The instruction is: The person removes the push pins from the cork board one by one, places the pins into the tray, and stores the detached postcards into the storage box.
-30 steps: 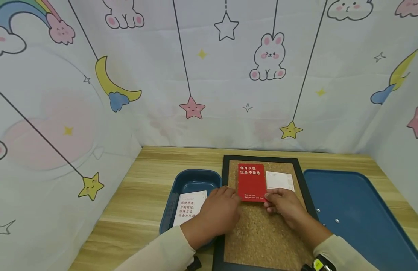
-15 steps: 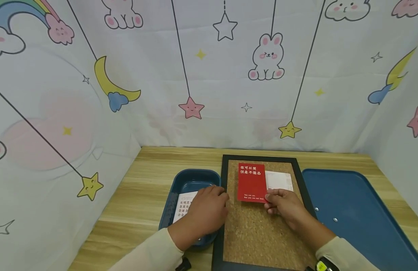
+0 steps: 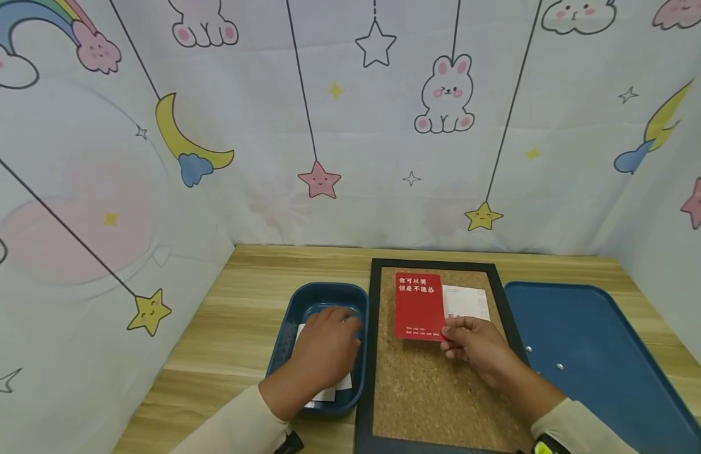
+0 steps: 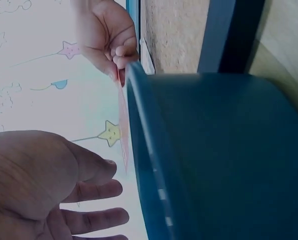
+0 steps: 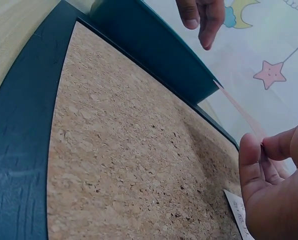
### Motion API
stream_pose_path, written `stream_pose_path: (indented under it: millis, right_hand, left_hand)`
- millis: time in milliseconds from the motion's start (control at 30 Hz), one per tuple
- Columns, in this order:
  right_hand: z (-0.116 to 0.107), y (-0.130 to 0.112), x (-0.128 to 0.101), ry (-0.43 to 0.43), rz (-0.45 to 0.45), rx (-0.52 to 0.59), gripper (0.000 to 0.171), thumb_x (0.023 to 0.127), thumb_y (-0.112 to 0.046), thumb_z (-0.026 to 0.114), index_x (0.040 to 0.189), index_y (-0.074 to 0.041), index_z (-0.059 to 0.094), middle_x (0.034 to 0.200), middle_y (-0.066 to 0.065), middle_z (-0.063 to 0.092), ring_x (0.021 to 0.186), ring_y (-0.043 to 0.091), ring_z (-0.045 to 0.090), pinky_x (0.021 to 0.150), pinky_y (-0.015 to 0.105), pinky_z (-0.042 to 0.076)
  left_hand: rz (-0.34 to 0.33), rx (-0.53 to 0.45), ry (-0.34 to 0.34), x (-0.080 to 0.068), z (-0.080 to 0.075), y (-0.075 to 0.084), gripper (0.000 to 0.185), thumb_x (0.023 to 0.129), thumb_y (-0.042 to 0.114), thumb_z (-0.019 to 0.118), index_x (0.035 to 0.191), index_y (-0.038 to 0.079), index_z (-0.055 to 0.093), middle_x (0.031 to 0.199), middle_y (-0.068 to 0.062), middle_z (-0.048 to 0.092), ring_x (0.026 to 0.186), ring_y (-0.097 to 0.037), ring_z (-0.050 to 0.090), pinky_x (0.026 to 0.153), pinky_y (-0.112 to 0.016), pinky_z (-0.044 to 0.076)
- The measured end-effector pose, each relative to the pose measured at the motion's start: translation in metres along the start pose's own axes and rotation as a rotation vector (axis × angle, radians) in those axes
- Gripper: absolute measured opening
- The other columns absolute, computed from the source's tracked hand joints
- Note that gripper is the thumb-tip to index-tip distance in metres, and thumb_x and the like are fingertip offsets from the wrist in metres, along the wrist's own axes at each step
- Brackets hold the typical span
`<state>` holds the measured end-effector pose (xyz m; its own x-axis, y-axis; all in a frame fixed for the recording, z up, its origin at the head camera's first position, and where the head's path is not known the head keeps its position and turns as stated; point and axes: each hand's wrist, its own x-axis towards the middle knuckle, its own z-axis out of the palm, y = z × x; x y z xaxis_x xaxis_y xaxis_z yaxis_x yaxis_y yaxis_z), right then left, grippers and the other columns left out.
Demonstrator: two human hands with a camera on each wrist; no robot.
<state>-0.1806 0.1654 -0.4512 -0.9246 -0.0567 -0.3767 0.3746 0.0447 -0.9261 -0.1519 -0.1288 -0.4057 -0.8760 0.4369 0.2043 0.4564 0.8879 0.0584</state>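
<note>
My right hand (image 3: 477,345) pinches a red card (image 3: 419,309) by its lower right corner, between thumb and fingers. The card hovers over the upper part of a black-framed cork board (image 3: 430,397); its thin edge shows in the right wrist view, clear of the cork. Partly behind it, a white card (image 3: 468,299) lies on the board. Over a dark blue bin (image 3: 363,378) is my left hand (image 3: 326,347), its fingers apart and holding nothing in the left wrist view (image 4: 34,180). White cards (image 3: 326,395) in the bin are mostly hidden beneath that hand.
A flat blue tray (image 3: 606,353) lies to the right of the board, with small shiny pins (image 3: 559,366) near its left side. Behind the wooden table (image 3: 214,353) hangs a white cartoon-print cloth (image 3: 373,214).
My left hand has left the red card's side and moved left over the bin, covering the white cards. The right hand keeps the red card, now slightly tilted, above the board.
</note>
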Motion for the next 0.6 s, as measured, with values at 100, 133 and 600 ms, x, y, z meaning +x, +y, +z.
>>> stream_pose_path:
  millis: [100, 133, 600]
  right_hand:
    - [0.0, 0.0, -0.001, -0.006, -0.006, 0.002, 0.031, 0.103, -0.007, 0.06, 0.127, 0.01, 0.053, 0.094, 0.017, 0.066, 0.077, 0.018, 0.067, 0.068, 0.03, 0.057]
    - [0.0, 0.001, -0.001, -0.006, -0.007, 0.002, 0.031, 0.103, -0.007, 0.059, 0.127, 0.01, 0.053, 0.094, 0.017, 0.066, 0.078, 0.018, 0.067, 0.068, 0.03, 0.057]
    - [0.0, 0.001, -0.004, -0.01, -0.008, 0.016, 0.031, 0.102, -0.009, 0.062, 0.126, 0.009, 0.053, 0.095, 0.019, 0.069, 0.078, 0.019, 0.069, 0.07, 0.031, 0.058]
  left_hand:
    - [-0.015, -0.03, -0.013, -0.004, 0.0, -0.005, 0.025, 0.095, 0.023, 0.074, 0.117, 0.012, 0.073, 0.124, -0.01, 0.067, 0.119, -0.032, 0.06, 0.097, -0.053, 0.049]
    - [-0.023, -0.039, -0.017, -0.005, 0.0, -0.007, 0.025, 0.095, 0.023, 0.074, 0.117, 0.012, 0.074, 0.124, -0.01, 0.067, 0.119, -0.032, 0.06, 0.097, -0.053, 0.049]
    - [-0.108, -0.012, 0.008, -0.015, 0.001, -0.026, 0.021, 0.091, 0.016, 0.076, 0.111, 0.009, 0.075, 0.117, -0.01, 0.069, 0.115, -0.033, 0.061, 0.094, -0.053, 0.05]
